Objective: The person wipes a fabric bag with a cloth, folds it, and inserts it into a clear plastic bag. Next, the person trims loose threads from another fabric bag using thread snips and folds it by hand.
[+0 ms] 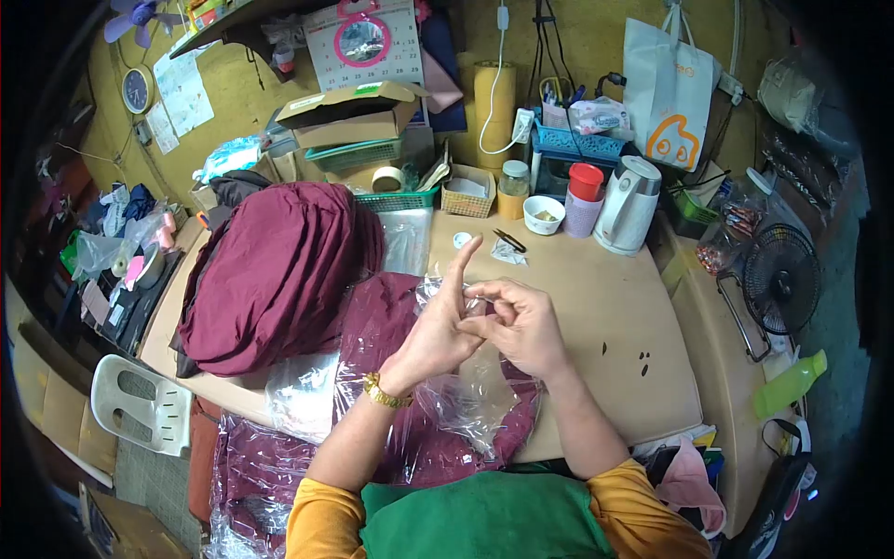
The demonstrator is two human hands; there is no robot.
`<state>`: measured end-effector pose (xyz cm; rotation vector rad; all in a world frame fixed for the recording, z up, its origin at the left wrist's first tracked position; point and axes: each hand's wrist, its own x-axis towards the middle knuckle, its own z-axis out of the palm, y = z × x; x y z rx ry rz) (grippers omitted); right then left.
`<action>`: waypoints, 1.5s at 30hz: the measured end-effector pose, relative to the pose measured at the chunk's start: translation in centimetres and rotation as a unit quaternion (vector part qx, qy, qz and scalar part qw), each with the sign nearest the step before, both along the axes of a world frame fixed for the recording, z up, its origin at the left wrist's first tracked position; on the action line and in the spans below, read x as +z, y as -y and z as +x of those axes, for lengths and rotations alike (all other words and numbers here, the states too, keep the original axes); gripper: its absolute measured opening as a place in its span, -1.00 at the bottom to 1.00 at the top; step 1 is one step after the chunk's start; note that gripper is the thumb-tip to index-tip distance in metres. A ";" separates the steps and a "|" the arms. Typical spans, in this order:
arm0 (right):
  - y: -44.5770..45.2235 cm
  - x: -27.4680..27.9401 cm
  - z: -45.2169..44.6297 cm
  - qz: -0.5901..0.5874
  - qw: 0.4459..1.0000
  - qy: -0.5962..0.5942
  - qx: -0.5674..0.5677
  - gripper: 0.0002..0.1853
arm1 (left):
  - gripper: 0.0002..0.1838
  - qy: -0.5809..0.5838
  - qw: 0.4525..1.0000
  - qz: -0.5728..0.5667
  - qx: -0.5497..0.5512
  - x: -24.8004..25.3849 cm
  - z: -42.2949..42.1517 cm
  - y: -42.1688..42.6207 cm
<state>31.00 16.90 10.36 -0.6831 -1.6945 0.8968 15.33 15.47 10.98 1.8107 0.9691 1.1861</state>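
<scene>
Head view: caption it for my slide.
Left hand and right hand meet over maroon fabric and clear plastic on a cluttered table.

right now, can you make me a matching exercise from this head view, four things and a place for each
1. maroon fabric in clear plastic
2. gold band
3. electric kettle
4. pink-framed mirror

A. beside the red-lidded tumbler
B. in front of the calendar
C. beneath the left hand and right hand
D. around the left wrist

Pairs: 1-C, 2-D, 3-A, 4-B

Mustard-yellow wall [596, 37]; tan tabletop [615, 298]; white plastic chair [175, 433]; greyish floor [154, 494].
</scene>
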 end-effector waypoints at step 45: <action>-3.0 -3.0 2.1 -0.175 0.959 0.111 0.192 0.08 | -0.75 -0.252 0.805 0.450 0.292 -6.8 1.2 0.8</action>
